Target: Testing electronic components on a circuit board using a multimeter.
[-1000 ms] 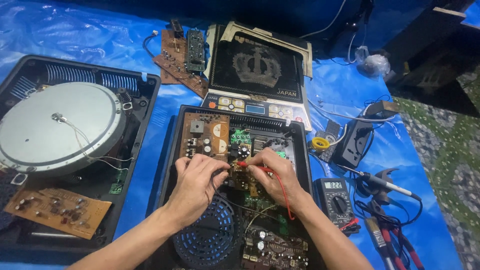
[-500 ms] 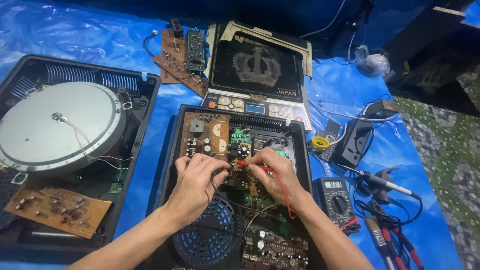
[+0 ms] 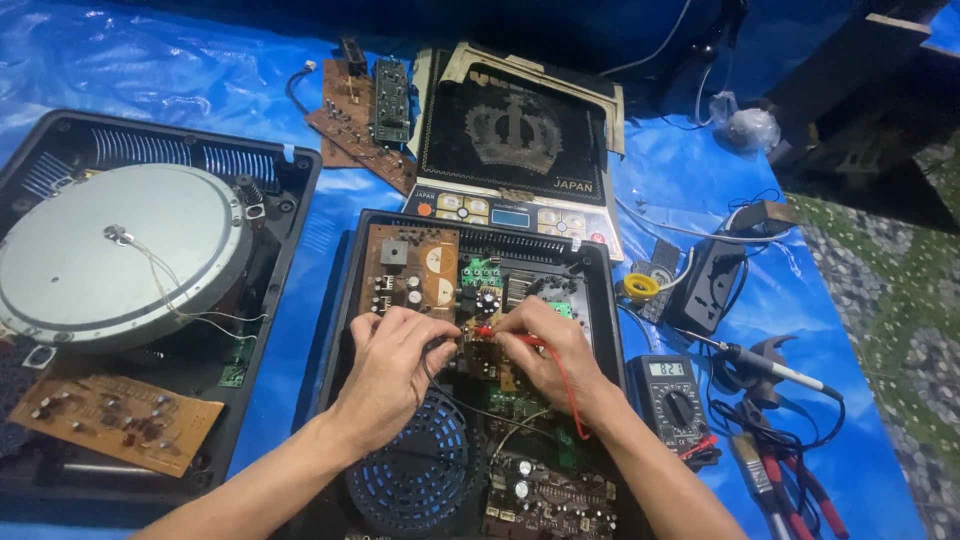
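Both hands pinch probes, the right hand (image 3: 555, 350) a red probe (image 3: 510, 337), the left hand (image 3: 395, 365) apparently a black one, tips steadied on the circuit board (image 3: 470, 300) at frame centre.

From my remote seat I see a blue plastic sheet (image 3: 150, 70) spread over the ground as the work surface, wrinkled and shiny. On it lie an opened black cooker base (image 3: 470, 400) at centre, a second open base with a round silver coil disc (image 3: 120, 260) at left, and a black glass cooktop panel (image 3: 515, 140) above the centre one. Brown circuit boards (image 3: 365, 110) rest near the top, touching that panel's left edge. To the right sit a yellow-tape roll (image 3: 640, 287), a black power adapter (image 3: 710, 285), a digital multimeter (image 3: 672, 400) and a soldering iron (image 3: 775, 368) (its stand is partly hidden). A patterned floor (image 3: 890, 300) shows past the sheet's right edge.
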